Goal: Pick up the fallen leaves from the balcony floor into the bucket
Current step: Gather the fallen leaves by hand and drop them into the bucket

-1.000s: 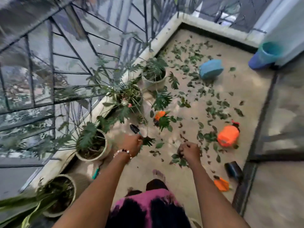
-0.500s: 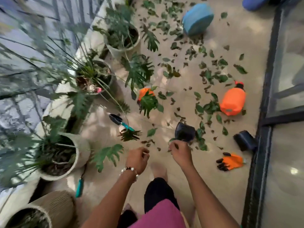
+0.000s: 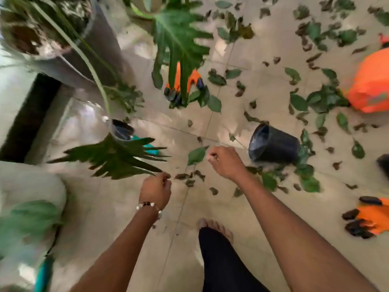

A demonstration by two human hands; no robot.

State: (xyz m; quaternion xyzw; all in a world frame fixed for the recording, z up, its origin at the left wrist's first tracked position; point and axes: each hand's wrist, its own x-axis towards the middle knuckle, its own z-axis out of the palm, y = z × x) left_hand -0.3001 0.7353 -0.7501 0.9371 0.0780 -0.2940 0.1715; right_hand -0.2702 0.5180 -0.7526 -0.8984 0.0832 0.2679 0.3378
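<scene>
Though nearer now, both hands (image 3: 226,163) leafless.

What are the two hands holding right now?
It cannot be told for sure. Both the left hand and the right hand have curled fingers, but the blur hides whether either pinches a leaf.

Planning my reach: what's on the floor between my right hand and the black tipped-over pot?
Head view: only bare beige tile between the right hand and the black plastic pot.

A home balcony: tiled floor (image 3: 242,209), potted plants (image 3: 48,28), scattered fallen leaves (image 3: 299,102), gardening gloves (image 3: 370,216).
</scene>
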